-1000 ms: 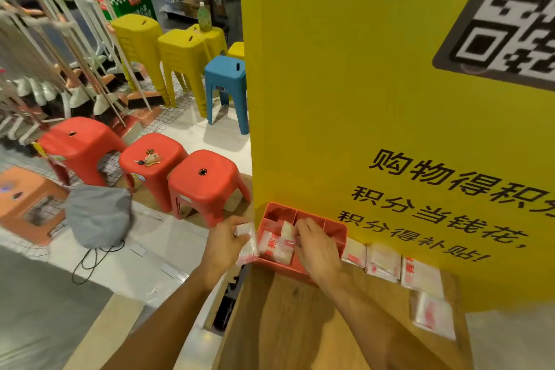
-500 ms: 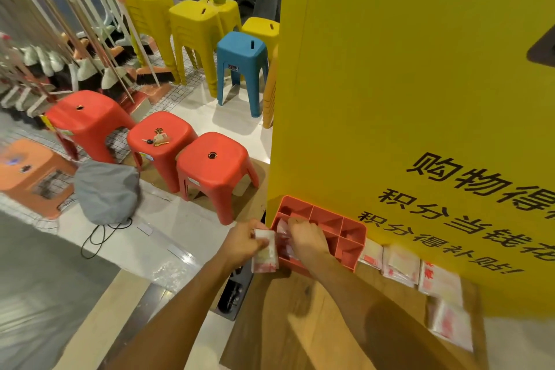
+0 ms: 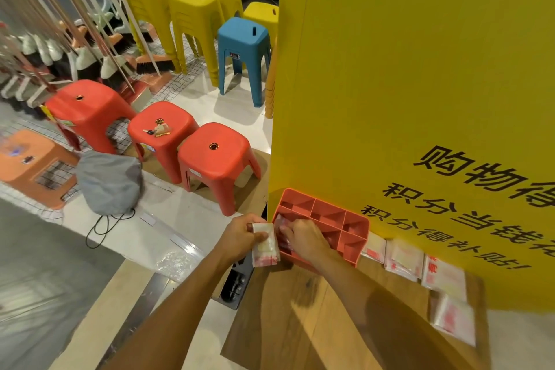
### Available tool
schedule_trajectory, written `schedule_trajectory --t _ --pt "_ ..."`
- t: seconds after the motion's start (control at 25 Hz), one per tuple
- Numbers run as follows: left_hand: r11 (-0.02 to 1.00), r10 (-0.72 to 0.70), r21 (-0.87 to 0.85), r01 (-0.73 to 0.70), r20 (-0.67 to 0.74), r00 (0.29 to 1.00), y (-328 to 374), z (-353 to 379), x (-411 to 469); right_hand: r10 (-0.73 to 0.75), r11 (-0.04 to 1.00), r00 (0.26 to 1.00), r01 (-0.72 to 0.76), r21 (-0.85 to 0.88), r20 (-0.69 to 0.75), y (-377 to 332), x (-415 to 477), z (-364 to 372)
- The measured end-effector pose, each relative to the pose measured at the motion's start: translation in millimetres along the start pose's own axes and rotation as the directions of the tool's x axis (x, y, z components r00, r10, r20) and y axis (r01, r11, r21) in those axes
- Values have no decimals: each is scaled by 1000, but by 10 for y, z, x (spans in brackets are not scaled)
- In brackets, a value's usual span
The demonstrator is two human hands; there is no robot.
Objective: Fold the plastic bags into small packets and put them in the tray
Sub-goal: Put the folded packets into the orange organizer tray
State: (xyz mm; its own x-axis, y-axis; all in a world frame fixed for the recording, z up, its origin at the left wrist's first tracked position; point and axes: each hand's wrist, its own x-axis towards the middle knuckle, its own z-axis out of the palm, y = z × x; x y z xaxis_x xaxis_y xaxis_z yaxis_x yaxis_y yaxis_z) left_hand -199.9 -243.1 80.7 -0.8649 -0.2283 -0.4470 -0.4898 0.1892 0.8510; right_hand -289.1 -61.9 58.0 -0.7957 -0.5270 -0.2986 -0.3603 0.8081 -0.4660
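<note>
Red tray (image 3: 356,227), left fingers (image 3: 256,234) pinching a folded packet (image 3: 264,249), right fingers (image 3: 286,233) curled on packets (image 3: 281,222) inside

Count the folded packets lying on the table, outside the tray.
4 packets: first beside the tray, second and third further right along the yellow board, fourth nearest the camera. Some may be stacked.

Tray (image 3: 357,221) salmon-red; packets (image 3: 402,258) white, red print; board (image 3: 420,69) yellow, black lettering.
</note>
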Motion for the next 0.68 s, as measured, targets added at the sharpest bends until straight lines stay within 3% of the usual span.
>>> schedule_trajectory --t 0.12,0.4,0.68 --pt "1000 2 6 -2 3 1000 -21 4 16 -58 998 997 57 31 41 40 -33 51" --pt "998 49 -32 -51 -42 998 25 26 50 94 935 980 -147 324 174 32 -100 -98" --pt "971 70 -226 -76 -36 997 49 78 13 19 635 997 -66 770 70 13 -141 -85"
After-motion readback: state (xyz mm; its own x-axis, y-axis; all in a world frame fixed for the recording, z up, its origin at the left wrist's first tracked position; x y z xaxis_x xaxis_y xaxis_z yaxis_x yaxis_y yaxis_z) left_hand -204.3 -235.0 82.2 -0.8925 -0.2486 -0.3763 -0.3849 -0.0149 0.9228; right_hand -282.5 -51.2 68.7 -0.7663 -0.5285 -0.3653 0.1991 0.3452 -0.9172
